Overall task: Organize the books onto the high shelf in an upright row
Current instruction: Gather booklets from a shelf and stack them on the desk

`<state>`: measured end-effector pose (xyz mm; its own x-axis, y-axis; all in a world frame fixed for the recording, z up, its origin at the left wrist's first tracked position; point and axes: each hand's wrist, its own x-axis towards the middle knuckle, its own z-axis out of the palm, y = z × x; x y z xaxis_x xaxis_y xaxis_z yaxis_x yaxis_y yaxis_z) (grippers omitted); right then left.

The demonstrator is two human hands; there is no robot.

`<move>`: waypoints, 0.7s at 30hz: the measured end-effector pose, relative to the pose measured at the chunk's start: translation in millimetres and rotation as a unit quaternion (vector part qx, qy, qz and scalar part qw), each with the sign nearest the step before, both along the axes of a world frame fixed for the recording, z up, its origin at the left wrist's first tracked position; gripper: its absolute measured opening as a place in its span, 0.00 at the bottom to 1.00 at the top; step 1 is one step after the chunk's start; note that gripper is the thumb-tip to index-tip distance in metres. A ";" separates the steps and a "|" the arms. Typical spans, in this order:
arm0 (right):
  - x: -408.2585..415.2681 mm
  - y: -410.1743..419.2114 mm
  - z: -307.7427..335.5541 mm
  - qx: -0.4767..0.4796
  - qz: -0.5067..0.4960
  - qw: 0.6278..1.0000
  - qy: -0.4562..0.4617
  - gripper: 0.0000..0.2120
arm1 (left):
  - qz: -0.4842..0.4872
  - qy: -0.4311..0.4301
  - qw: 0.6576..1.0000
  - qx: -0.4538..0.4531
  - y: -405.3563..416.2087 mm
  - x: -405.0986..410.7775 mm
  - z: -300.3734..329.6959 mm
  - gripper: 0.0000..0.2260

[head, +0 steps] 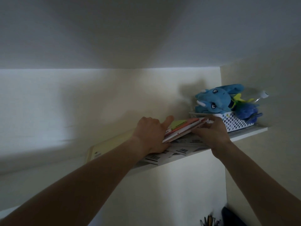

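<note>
Left hand and right hand grip the slanted thin books mid-frame; best raise them together, bases squared on the shelf.

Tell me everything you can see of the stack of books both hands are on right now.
The stack of books is a few thin, paper-covered volumes: orange-pink covers, a yellow-green one on top, pale page edges. It is tilted, its right end raised, not upright. It sits on the white shelf, over loose barcoded sheets, just left of the dotted basket. The left hand grips its near-left end; the right hand holds its right end.
</note>
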<state>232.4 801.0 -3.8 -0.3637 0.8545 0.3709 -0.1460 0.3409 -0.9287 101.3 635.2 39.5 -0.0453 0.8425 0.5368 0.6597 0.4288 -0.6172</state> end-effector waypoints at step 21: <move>-139.7 -218.0 59.7 -0.164 0.356 0.918 0.061 0.35 | 0.035 -0.081 0.987 0.136 -213.1 -72.6 17.5 0.32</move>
<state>92.7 583.0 55.9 -0.8463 0.4894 0.2105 -0.3325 -0.1765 -0.9264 28.7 422.1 57.0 -0.2021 0.6593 0.7242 0.7024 0.6128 -0.3619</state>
